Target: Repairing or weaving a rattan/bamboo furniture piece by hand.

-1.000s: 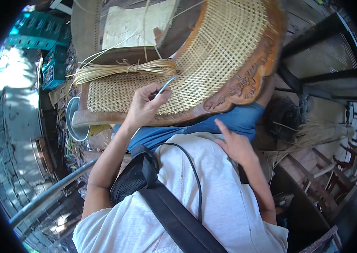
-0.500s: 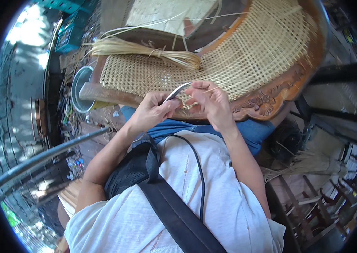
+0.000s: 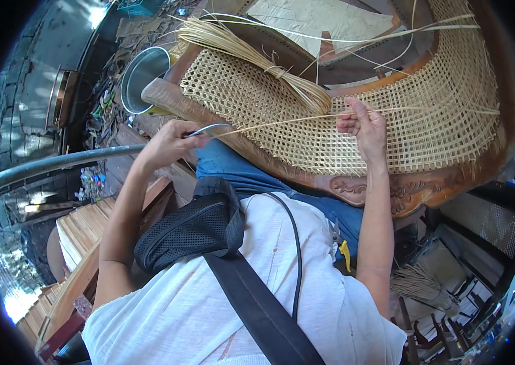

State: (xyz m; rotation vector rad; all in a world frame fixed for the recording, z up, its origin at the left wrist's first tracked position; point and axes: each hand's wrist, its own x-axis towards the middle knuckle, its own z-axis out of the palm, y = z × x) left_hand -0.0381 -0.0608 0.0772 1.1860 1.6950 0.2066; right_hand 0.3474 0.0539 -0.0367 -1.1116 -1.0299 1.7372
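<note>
My left hand (image 3: 175, 144) is closed around a thin, curved, blade-like strip (image 3: 213, 126), shiny and bluish white; its exact kind is unclear. From beside that strip a pale cane strand (image 3: 281, 123) stretches rightward to my right hand (image 3: 364, 129), whose fingers pinch it. Beneath the strand is a woven cane panel (image 3: 306, 143), set in a carved brown wooden frame (image 3: 354, 187) over my lap. A tied bundle of cane strands (image 3: 257, 61) rests on the panel's left part, beyond both hands.
A metal bucket (image 3: 146, 79) stands left of the frame. A grey pipe (image 3: 56, 164) reaches in from the left, near stacked wooden slats (image 3: 81, 234). Yellow-handled pliers (image 3: 344, 252) lie at my right side. Loose cane (image 3: 421, 283) is on the floor at right.
My hands were close together at the panel's front edge and are now far apart, left hand leftward, right hand rightward, with the strand stretched between them. The view has shifted, and the pliers now show.
</note>
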